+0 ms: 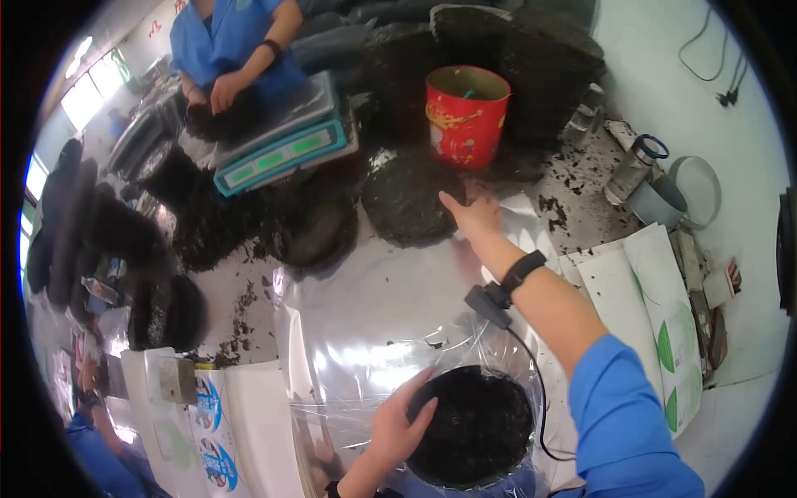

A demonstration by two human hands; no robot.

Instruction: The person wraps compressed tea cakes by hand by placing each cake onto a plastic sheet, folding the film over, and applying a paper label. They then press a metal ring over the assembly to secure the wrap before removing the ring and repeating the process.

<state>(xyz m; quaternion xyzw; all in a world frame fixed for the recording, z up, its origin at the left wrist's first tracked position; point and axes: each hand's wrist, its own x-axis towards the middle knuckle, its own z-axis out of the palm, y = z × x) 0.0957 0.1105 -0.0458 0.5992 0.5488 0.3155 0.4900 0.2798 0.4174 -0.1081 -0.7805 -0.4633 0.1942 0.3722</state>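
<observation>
My left hand (398, 423) grips the left edge of a round black pressed cake (477, 427) that lies on clear plastic film (374, 307) near me. My right hand (473, 214), with a black wristband and a cabled device on the forearm, reaches forward and rests its fingers on the right edge of a second dark round cake (405, 197) farther out on the table. Whether the fingers grip that cake or only touch it is unclear.
A red bucket (465, 114) stands behind the far cake. A teal scale (278, 149) sits at the back left, where another person in blue (237, 46) handles dark material. Printed white wrappers (664, 315) lie right, more (216, 432) at lower left. Dark crumbs and heaps cover the table's left side.
</observation>
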